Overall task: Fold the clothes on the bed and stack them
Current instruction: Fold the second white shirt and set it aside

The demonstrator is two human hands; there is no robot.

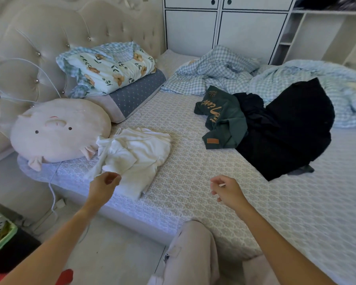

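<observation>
My left hand [105, 183] hovers at the near edge of the white garment [135, 156], fingers loosely curled, apparently empty; my right hand [226, 189] hangs relaxed over the bare mattress [193, 161], holding nothing. Largest left: the black garment [292, 128], heaped unfolded, then the green shirt [222, 120] crumpled against it. The white one looks roughly folded, so I judge the stack barely begun.

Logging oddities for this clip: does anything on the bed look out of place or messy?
Only the unfolded laundry: a green shirt lies crumpled against a heap of black clothes, and a white garment lies loosely bunched beside the pig cushion.
</observation>
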